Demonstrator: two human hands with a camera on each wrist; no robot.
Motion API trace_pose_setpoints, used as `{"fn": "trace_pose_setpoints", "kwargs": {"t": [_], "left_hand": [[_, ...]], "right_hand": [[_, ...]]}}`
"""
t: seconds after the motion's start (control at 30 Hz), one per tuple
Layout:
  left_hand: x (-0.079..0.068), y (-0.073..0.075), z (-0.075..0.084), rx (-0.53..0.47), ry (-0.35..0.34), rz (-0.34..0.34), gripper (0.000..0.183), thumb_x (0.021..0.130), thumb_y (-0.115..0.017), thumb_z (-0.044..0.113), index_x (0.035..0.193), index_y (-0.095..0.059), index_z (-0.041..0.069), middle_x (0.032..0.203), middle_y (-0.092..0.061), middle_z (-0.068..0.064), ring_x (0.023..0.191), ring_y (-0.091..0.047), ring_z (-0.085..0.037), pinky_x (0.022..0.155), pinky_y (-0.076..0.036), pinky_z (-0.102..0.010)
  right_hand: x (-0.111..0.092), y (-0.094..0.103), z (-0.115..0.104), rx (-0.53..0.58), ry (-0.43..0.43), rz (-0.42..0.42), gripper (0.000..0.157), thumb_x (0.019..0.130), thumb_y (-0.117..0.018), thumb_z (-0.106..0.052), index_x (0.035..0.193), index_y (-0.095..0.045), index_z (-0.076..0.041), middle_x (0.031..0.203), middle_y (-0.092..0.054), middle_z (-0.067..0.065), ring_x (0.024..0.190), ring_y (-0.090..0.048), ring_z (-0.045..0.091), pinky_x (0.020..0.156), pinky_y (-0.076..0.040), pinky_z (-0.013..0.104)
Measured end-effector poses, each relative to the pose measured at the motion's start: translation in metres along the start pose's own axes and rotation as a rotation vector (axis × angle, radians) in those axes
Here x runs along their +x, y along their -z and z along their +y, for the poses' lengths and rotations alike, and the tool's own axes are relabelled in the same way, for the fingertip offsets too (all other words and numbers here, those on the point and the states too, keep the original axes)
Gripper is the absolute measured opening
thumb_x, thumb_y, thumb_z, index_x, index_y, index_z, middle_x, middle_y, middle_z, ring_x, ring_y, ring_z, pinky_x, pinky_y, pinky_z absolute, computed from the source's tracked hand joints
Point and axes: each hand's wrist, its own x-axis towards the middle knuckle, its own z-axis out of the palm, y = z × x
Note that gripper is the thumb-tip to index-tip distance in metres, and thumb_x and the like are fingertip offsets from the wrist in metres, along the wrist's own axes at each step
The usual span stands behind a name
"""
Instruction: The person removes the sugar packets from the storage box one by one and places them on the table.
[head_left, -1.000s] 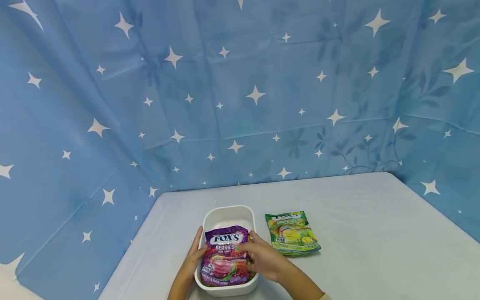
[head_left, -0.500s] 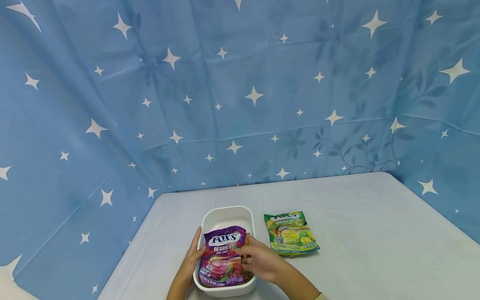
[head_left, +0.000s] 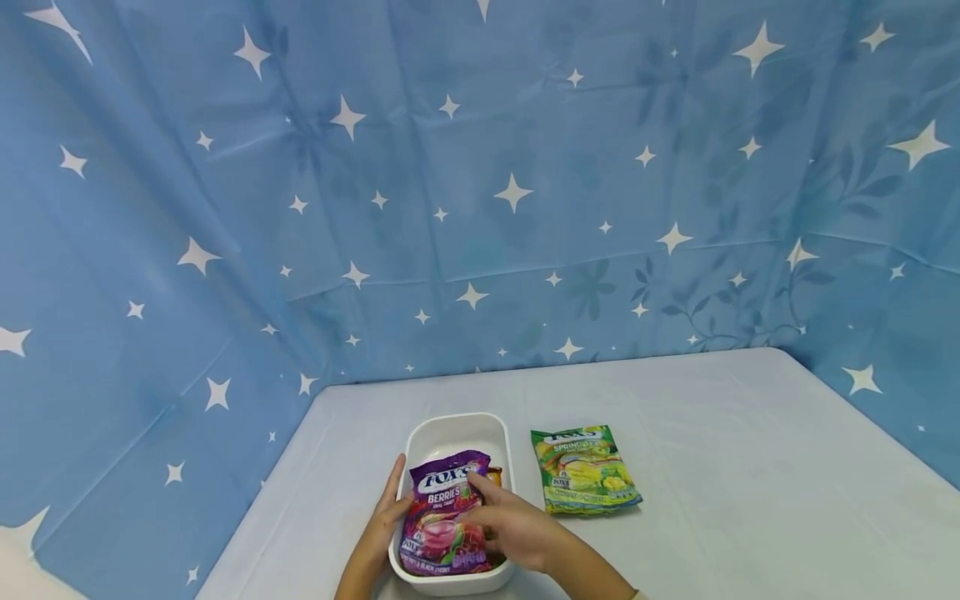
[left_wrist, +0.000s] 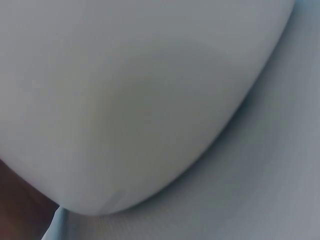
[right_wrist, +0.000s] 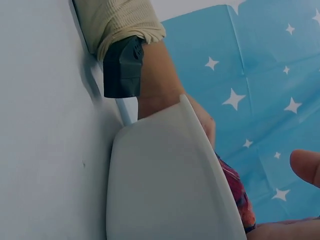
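A white rectangular tub stands on the table in the head view, and its outer wall fills much of the left wrist view. Inside lies a purple bag of Fox's Berries candy, tilted slightly. The orange edge of another packet shows beside it, mostly hidden. My left hand holds the tub's left side, fingers along the outside and thumb over the rim by the bag. My right hand reaches over the right rim, its fingers touching the purple bag; its raised thumb shows in the right wrist view.
A green bag of Fox's Spring Tea candy lies flat on the table, right of the tub. The white tabletop stretches away to the right. Behind and at the sides hangs a blue curtain with white stars.
My right hand has reached further left over the purple bag. That bag has shifted slightly left, so more of the orange packet shows. The left hand and the green bag stay put.
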Motion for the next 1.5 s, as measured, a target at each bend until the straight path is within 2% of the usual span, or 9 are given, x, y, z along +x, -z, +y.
{"fn": "trace_pose_setpoints", "kwargs": {"t": [0.13,0.27,0.37,0.57,0.67,0.93,1.17,1.3,1.5], "left_hand": [[-0.001,-0.001,0.0,-0.011,-0.004,-0.013,0.067,0.096,-0.036,0.02,0.146,0.008,0.012,0.15,0.018,-0.018,0.135,0.02,-0.041,0.106,0.013,-0.06],[-0.001,0.0,0.0,-0.008,-0.001,-0.009,0.068,0.096,-0.037,0.021,0.146,0.008,0.011,0.15,0.018,-0.019,0.135,0.02,-0.041,0.105,0.013,-0.06],[-0.001,0.001,-0.001,-0.003,0.019,0.001,0.069,0.096,-0.038,0.022,0.147,0.006,0.012,0.151,0.016,-0.018,0.136,0.018,-0.041,0.106,0.011,-0.06],[0.0,0.002,-0.003,-0.008,0.022,-0.008,0.069,0.096,-0.038,0.024,0.147,0.008,0.013,0.151,0.016,-0.018,0.136,0.016,-0.042,0.107,0.009,-0.06],[0.001,0.002,-0.004,-0.015,0.003,-0.024,0.069,0.096,-0.037,0.023,0.146,0.009,0.013,0.151,0.016,-0.019,0.136,0.015,-0.042,0.107,0.009,-0.06],[0.002,0.002,-0.002,-0.005,0.006,-0.013,0.069,0.096,-0.037,0.022,0.147,0.007,0.014,0.151,0.015,-0.019,0.137,0.015,-0.042,0.107,0.008,-0.059],[0.002,0.001,0.0,0.003,0.032,0.007,0.069,0.095,-0.039,0.023,0.147,0.006,0.015,0.152,0.016,-0.016,0.137,0.017,-0.041,0.106,0.01,-0.061],[0.002,-0.001,0.0,0.0,0.035,0.007,0.069,0.095,-0.039,0.024,0.147,0.006,0.015,0.152,0.015,-0.016,0.137,0.016,-0.042,0.106,0.009,-0.062],[0.002,-0.001,0.001,0.002,0.042,0.02,0.068,0.096,-0.038,0.023,0.147,0.006,0.015,0.152,0.016,-0.016,0.136,0.017,-0.041,0.105,0.01,-0.063]], "right_hand": [[0.001,-0.003,0.003,-0.044,-0.006,0.018,0.081,0.084,-0.057,-0.01,0.147,-0.007,-0.008,0.147,-0.01,0.03,0.122,-0.039,0.044,0.095,-0.035,0.063],[0.001,-0.004,0.006,-0.074,0.012,0.03,0.084,0.081,-0.059,-0.003,0.147,-0.008,-0.011,0.143,-0.021,0.03,0.111,-0.053,0.032,0.091,-0.045,0.054],[0.002,-0.006,0.008,-0.103,0.014,0.064,0.086,0.078,-0.061,0.002,0.147,-0.012,-0.012,0.138,-0.032,0.029,0.106,-0.057,0.029,0.089,-0.048,0.049],[0.006,-0.015,0.01,-0.302,0.055,0.181,0.084,0.076,-0.066,-0.001,0.146,-0.022,-0.015,0.138,-0.036,0.025,0.116,-0.048,0.039,0.094,-0.04,0.056],[0.007,-0.017,0.01,-0.345,0.072,0.208,0.083,0.076,-0.066,-0.001,0.146,-0.023,-0.016,0.14,-0.034,0.025,0.12,-0.042,0.043,0.095,-0.037,0.059],[0.009,-0.016,0.01,-0.298,0.071,0.211,0.083,0.077,-0.064,0.002,0.146,-0.022,-0.015,0.141,-0.03,0.028,0.116,-0.046,0.041,0.091,-0.044,0.053],[0.01,-0.011,0.012,-0.13,0.073,0.205,0.085,0.076,-0.056,0.014,0.147,-0.018,-0.014,0.142,-0.019,0.033,0.1,-0.056,0.028,0.08,-0.053,0.044],[0.009,-0.009,0.013,-0.083,0.085,0.187,0.085,0.077,-0.053,0.015,0.147,-0.016,-0.014,0.143,-0.016,0.033,0.096,-0.056,0.026,0.078,-0.053,0.045],[0.009,-0.009,0.011,-0.064,0.087,0.181,0.085,0.076,-0.051,0.016,0.147,-0.015,-0.014,0.145,-0.011,0.033,0.107,-0.053,0.032,0.084,-0.047,0.055]]}}
